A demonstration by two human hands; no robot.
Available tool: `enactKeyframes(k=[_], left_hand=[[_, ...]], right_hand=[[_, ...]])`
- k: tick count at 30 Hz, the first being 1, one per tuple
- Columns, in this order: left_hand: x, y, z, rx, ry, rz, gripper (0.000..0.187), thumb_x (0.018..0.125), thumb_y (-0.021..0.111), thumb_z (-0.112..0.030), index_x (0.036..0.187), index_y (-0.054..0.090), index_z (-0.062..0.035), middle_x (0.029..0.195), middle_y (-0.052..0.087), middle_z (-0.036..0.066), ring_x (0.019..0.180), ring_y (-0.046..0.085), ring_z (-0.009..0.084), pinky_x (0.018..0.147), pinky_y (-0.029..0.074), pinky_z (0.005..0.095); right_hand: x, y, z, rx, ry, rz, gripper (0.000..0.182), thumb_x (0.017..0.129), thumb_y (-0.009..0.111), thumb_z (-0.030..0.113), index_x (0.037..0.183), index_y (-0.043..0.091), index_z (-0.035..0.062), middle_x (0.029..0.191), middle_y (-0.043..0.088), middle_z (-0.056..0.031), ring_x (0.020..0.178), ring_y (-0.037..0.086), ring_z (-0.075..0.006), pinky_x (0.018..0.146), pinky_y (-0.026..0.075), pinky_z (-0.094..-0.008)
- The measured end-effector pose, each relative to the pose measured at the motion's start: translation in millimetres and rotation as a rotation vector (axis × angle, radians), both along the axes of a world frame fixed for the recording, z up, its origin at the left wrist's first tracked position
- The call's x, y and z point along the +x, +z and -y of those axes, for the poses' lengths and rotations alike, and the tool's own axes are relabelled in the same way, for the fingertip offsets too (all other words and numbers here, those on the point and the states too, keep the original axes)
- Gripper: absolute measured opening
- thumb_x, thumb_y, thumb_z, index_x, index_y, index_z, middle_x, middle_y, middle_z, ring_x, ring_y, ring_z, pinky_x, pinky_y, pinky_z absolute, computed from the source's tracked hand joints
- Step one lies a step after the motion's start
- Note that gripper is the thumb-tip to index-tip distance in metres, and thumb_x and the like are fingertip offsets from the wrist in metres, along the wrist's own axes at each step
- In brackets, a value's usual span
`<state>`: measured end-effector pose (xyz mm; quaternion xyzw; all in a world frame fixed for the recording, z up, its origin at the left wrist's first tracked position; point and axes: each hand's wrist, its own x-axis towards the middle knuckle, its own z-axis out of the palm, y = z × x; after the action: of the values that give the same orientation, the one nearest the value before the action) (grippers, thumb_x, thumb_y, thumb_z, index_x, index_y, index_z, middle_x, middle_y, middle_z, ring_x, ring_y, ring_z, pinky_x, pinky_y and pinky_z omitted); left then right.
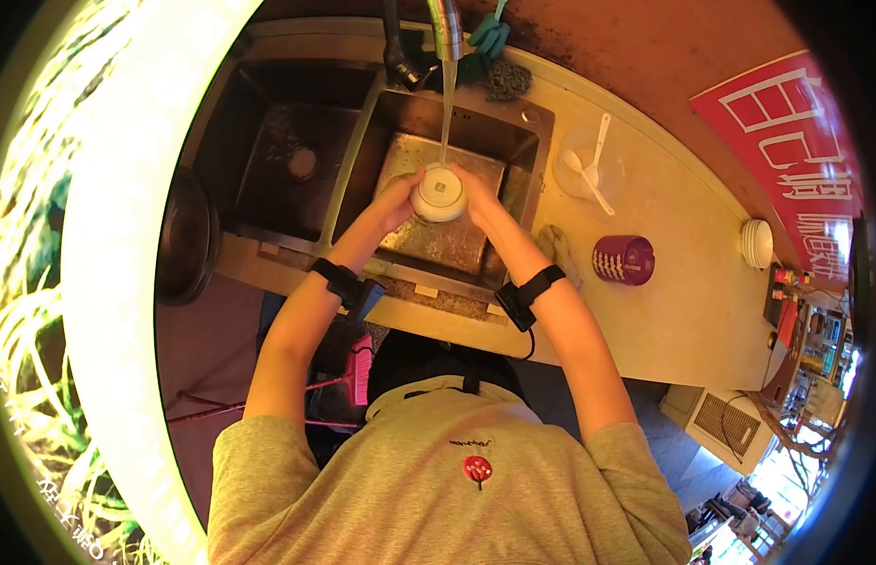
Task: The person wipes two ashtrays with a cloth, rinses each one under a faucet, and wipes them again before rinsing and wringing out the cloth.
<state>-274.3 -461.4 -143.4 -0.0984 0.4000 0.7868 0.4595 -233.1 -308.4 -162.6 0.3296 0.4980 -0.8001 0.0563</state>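
A small white bowl [440,195] is turned upside down, with its base and a small square mark facing up. My left hand [398,200] grips its left side, and my right hand [476,192] grips the right side. Water [447,113] runs from the metal faucet [446,33] and comes down at the bowl's far edge. Both hands are over the right sink basin [457,247], above its floor. The fingertips under and behind the bowl are partly hidden.
Left of the hands lies a second sink basin [297,165]. A dark steel-wool scrubber [507,81] sits behind the sink. On the right counter are a clear bowl [565,179] with white spoons, a purple cup [624,261], a cloth [557,252] and stacked white bowls [756,245].
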Motion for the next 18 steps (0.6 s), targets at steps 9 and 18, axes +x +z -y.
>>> enactKeyframes(k=[9, 18], left_hand=[[7, 12, 0, 0.215, 0.064, 0.136, 0.036, 0.083, 0.052, -0.008, 0.116, 0.042, 0.0036, 0.116, 0.050, 0.016, 0.107, 0.050, 0.0277, 0.094, 0.041, 0.0431], [1, 28, 5, 0.453, -0.003, 0.224, 0.042, 0.082, 0.051, -0.010, 0.121, 0.038, -0.0005, 0.119, 0.046, 0.018, 0.111, 0.046, 0.0337, 0.092, 0.038, 0.0560]], right_hand=[[10, -2, 8, -0.018, -0.046, -0.083, 0.032, 0.088, 0.051, 0.025, 0.107, 0.052, -0.0009, 0.104, 0.056, -0.0136, 0.096, 0.055, -0.0194, 0.080, 0.044, -0.0316], [146, 86, -48, 1.887, 0.492, 0.247, 0.054, 0.075, 0.065, 0.035, 0.120, 0.048, 0.0131, 0.123, 0.039, -0.0217, 0.113, 0.037, -0.0416, 0.086, 0.034, -0.0563]])
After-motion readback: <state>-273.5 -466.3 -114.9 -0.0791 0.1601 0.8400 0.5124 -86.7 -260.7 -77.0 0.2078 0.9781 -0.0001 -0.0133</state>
